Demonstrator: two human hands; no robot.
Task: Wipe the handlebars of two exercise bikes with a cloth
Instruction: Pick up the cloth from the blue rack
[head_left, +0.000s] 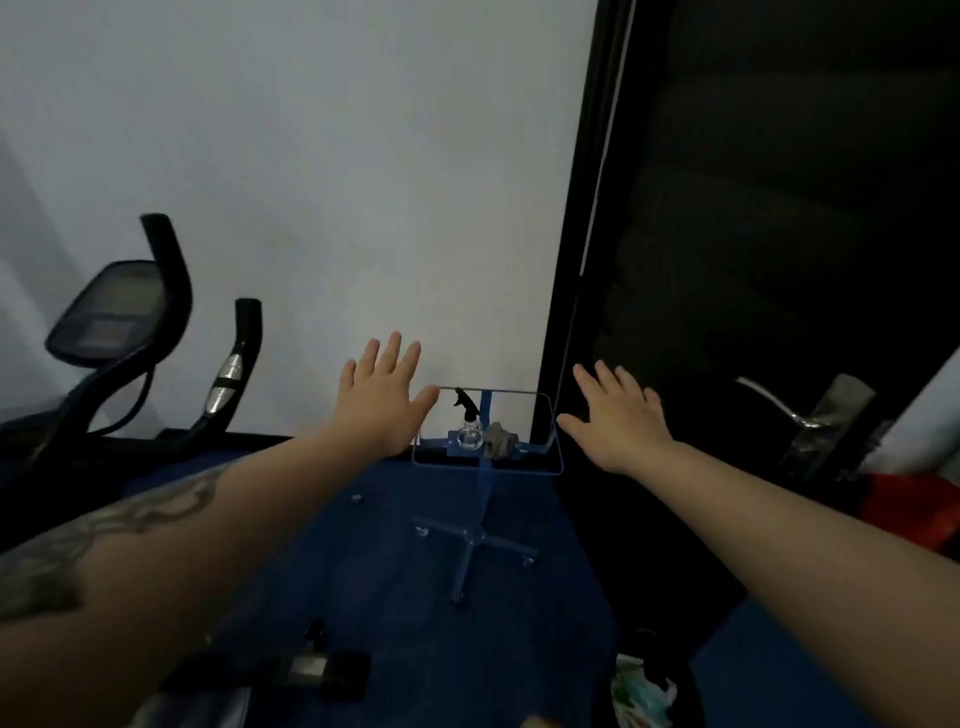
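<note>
Lying between both spread hands (382, 397) (621, 418): cloth (500, 439).

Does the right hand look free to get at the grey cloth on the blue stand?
Probably yes. The right hand is open and empty, beside the stand's tray. The grey cloth lies uncovered by the spray bottle, nothing between it and the hand. True distance is hard to judge.

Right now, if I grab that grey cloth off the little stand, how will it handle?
The grey cloth lies crumpled, so it is probably soft, floppy and light. It sits beside the spray bottle, apparently touching, so lifting might nudge the bottle. Both hands are open.
</note>
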